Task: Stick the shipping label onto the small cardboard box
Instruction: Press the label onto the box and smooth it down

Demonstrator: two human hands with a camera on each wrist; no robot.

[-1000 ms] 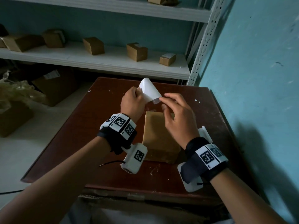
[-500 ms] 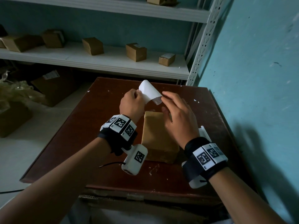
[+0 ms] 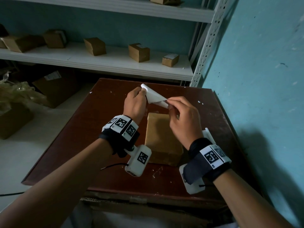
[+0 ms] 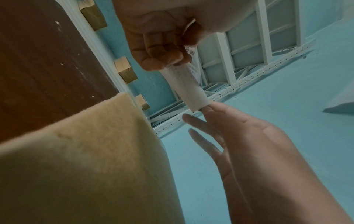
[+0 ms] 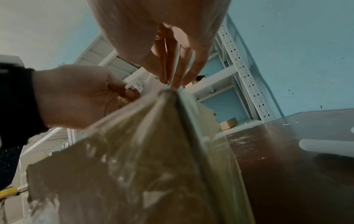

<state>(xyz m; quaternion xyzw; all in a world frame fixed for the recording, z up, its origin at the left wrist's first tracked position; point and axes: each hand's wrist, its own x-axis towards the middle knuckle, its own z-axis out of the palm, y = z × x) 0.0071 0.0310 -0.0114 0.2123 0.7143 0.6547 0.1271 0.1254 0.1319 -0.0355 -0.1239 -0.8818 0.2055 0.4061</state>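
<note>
Label [image 3: 153, 97], curled, is held in the air above the box [image 3: 162, 139] on the table [image 3: 92, 129], left hand [image 3: 134, 105] gripping its far end, right hand [image 3: 183, 119] pinching a near corner; risk: adhesive folding onto itself or landing crooked, wrinkled.
</note>
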